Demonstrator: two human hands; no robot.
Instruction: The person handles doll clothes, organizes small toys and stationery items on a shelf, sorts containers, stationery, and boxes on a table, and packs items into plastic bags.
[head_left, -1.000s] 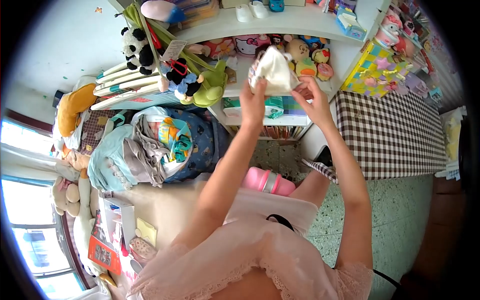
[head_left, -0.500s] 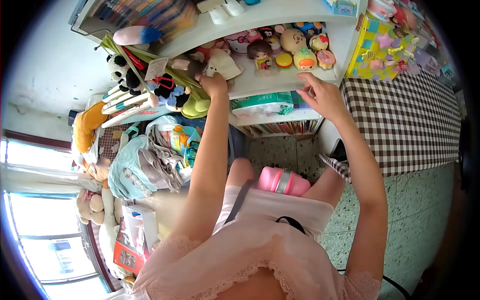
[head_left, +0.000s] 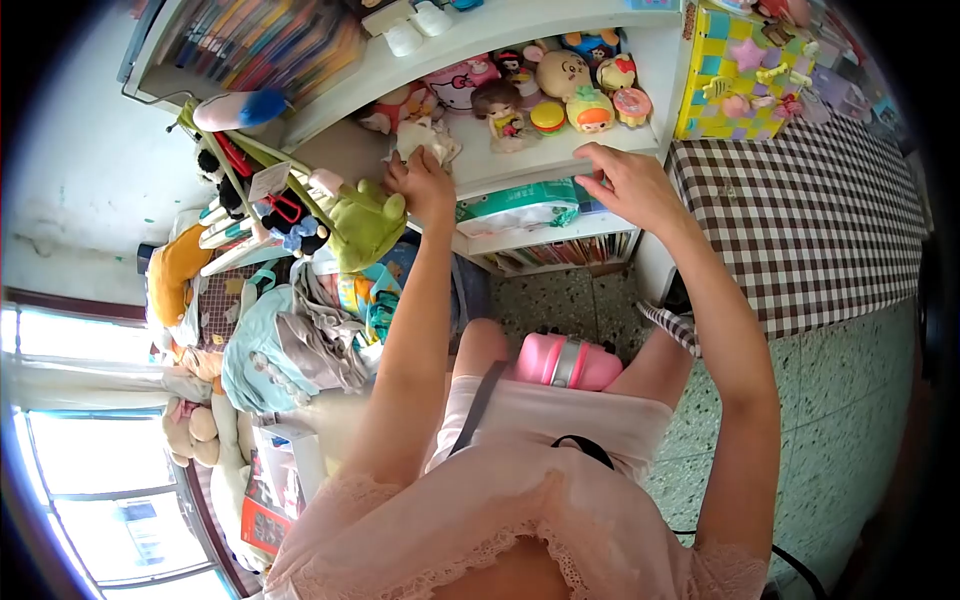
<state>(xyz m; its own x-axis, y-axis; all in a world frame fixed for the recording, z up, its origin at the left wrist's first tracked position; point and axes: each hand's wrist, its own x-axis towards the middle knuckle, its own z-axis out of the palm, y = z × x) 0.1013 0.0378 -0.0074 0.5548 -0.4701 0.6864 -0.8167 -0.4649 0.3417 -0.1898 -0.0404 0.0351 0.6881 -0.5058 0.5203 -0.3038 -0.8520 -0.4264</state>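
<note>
On the left end of the toy shelf lies a small white cloth item. My left hand is at its near side, touching it with the fingers apart. Beside the cloth sit a doll with brown hair, a pink Hello Kitty item, a yellow round toy and a beige plush. My right hand hovers by the shelf's front edge, thumb and fingers apart, holding nothing.
A green plush bag hangs left of the shelf, above piled clothes. At the right are a yellow woven box and a checkered tablecloth. A pink bottle rests between the legs.
The white cloth item went from between both hands to the shelf's left end. My left hand moved left with it and its fingers have spread; my right hand let go.
</note>
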